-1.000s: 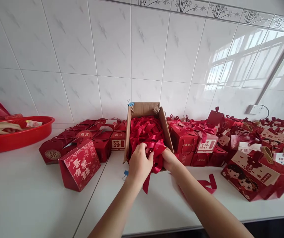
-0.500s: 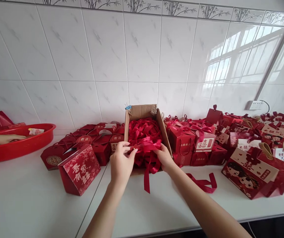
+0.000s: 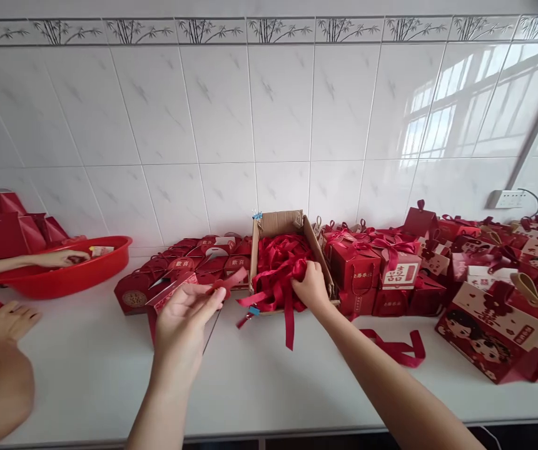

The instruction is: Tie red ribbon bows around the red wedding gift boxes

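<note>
"The left hand (image 3: 181,322) sits farther left than earlier, away from the cardboard box (image 3: 278,220)."
"Holding anything?"
"Yes, thumb and fingers pinch closed on a strip of red ribbon (image 3: 236,279)."
"And the right hand (image 3: 314,289)?"
"Closed around a ribbon bunch (image 3: 299,270), toward the right of the box's front."
"Farther back?"
"Tangled ribbons (image 3: 278,249) lie inside the box, red gift boxes (image 3: 353,270) flank it, and the tiled wall (image 3: 217,106) stands behind."

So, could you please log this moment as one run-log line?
left hand: pinching red ribbon; right hand: gripping ribbon bunch at carton; nearby: co-worker's hand in red basin
</note>
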`<state>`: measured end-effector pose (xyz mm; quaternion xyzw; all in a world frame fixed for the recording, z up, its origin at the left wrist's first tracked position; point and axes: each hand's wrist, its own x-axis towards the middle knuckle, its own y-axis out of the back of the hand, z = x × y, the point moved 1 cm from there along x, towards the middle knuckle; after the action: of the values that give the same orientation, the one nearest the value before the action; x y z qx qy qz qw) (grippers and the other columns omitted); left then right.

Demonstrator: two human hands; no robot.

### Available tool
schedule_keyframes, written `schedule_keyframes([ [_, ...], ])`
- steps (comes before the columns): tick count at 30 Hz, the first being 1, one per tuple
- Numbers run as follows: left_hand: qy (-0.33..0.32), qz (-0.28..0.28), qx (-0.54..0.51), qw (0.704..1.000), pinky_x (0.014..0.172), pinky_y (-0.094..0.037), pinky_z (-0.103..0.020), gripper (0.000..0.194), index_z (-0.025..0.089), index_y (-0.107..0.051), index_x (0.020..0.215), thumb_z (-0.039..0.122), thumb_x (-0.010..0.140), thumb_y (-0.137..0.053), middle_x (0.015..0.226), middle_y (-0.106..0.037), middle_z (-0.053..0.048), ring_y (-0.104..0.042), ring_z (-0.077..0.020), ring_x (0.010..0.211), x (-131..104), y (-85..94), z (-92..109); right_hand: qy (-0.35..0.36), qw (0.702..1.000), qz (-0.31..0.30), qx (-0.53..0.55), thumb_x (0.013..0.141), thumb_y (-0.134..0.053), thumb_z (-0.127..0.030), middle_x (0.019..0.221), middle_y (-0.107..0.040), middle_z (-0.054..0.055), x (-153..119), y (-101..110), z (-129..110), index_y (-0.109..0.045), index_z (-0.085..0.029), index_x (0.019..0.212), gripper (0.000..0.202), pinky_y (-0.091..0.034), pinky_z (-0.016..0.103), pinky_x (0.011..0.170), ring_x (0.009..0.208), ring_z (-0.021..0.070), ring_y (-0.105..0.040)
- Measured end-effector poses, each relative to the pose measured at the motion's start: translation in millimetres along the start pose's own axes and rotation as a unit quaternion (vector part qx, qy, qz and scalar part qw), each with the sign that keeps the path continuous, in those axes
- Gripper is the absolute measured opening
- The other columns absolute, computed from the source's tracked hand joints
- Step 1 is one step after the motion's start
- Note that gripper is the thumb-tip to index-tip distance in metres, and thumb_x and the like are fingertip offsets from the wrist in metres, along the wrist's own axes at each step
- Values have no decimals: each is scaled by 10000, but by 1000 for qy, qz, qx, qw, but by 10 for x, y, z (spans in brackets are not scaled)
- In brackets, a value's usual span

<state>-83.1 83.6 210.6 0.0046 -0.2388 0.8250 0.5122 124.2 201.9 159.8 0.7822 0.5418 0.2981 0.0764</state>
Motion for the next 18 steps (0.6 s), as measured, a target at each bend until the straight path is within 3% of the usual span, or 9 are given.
schedule_keyframes([
  [5,25,-33,46,998,690,-518,-149,366,173,-652,787,254,514,-882,699,-653,31,-636,-95,725,-352,181,-119,50,993,1,-106,675,-680,-226,1391,-427,227,-85,274,-299,-470,-96,1308,679,-422,544,977,1257,415,-446],
  [7,22,-53,72,996,690,-524,-154,296,169,-651,746,259,558,-862,741,-650,15,-637,-102,736,-501,267,-248,85,990,38,-109,704,-650,-204,1440,-378,223,-242,486,-378,-459,-103,1328,660,-423,531,1001,1316,398,-393],
  [10,-20,-102,108,989,725,-543,-181,193,168,-652,699,233,631,-820,841,-634,-7,-644,-116,772,-734,346,-453,201,975,97,-7,805,-593,-216,1416,-415,186,-727,798,-393,-501,-153,1289,497,-389,484,1066,1338,315,-393],
  [11,-35,-128,118,984,729,-550,-191,162,169,-653,692,218,657,-803,845,-622,-8,-645,-117,768,-818,352,-508,257,964,59,38,837,-569,-202,1360,-480,157,-939,867,-369,-529,-185,1256,421,-396,451,1070,1313,277,-433],
  [12,-50,-156,124,979,724,-554,-198,132,173,-655,690,201,683,-784,829,-610,-7,-646,-119,759,-905,347,-552,300,951,-22,73,859,-555,-182,1311,-529,131,-1159,911,-332,-546,-214,1240,382,-420,410,1053,1270,244,-484],
  [14,-75,-211,129,966,704,-560,-211,92,185,-660,700,157,733,-741,785,-597,-2,-651,-124,746,-1081,318,-603,330,920,-177,112,868,-570,-153,1291,-549,113,-1578,945,-221,-558,-240,1235,377,-459,358,1013,1231,219,-525],
  [15,-89,-236,129,959,690,-560,-214,93,193,-664,711,133,752,-722,770,-598,-1,-653,-127,743,-1165,301,-615,325,911,-216,132,870,-575,-136,1278,-558,107,-1758,948,-154,-563,-246,1228,375,-472,344,992,1219,212,-534],
  [16,-105,-262,129,951,672,-557,-214,107,201,-671,727,108,763,-708,760,-601,1,-654,-129,740,-1245,286,-621,313,909,-231,150,869,-580,-118,1252,-575,101,-1910,945,-84,-568,-250,1218,374,-480,337,975,1198,206,-548],
  [18,-145,-307,136,931,637,-548,-211,166,219,-687,766,53,768,-691,766,-611,2,-654,-127,730,-1388,269,-629,285,919,-201,183,865,-589,-82,1137,-636,73,-2127,944,54,-582,-255,1175,355,-472,347,964,1098,187,-596],
])
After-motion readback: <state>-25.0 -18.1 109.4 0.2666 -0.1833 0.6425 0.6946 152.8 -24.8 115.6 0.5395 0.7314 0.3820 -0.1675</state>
